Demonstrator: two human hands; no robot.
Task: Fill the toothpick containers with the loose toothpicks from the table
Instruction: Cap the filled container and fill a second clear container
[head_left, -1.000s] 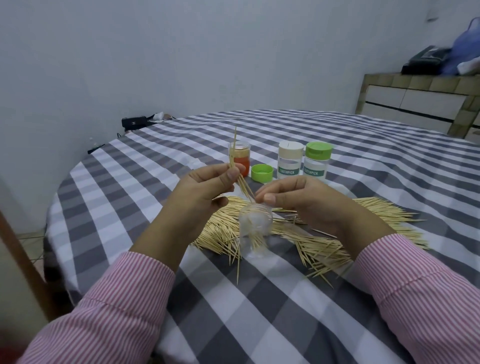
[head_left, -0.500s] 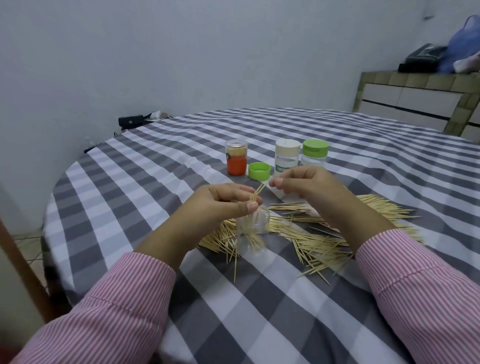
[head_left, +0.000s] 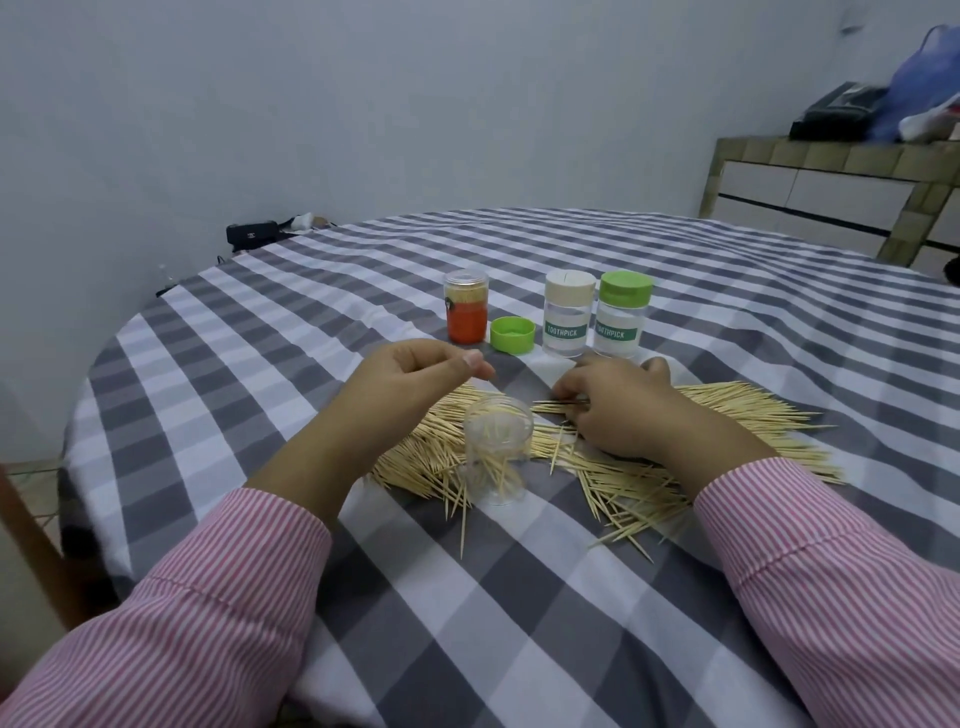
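Observation:
An open clear container (head_left: 498, 453) stands upright in the middle of a loose toothpick pile (head_left: 631, 486) and holds a few toothpicks. My left hand (head_left: 415, 382) hovers just above and left of its mouth, fingers loosely curled, with nothing visible in them. My right hand (head_left: 621, 408) lies on the pile to the right, its fingertips pinching toothpicks flat against the cloth. Behind the hands stand an orange container (head_left: 466, 312) full of toothpicks, a loose green lid (head_left: 512, 335), a beige-lidded container (head_left: 569, 318) and a green-lidded container (head_left: 623, 318).
A grey and white checked cloth (head_left: 519, 597) covers the round table. A black object (head_left: 252, 232) lies past the far left edge. At the right wall is a tiled sideboard (head_left: 831, 192) with bags on top. A wooden chair part (head_left: 31, 545) is at the left.
My left hand lowered a bundle of toothpicks into the clear container and let go. My right hand moved down from the container onto the pile.

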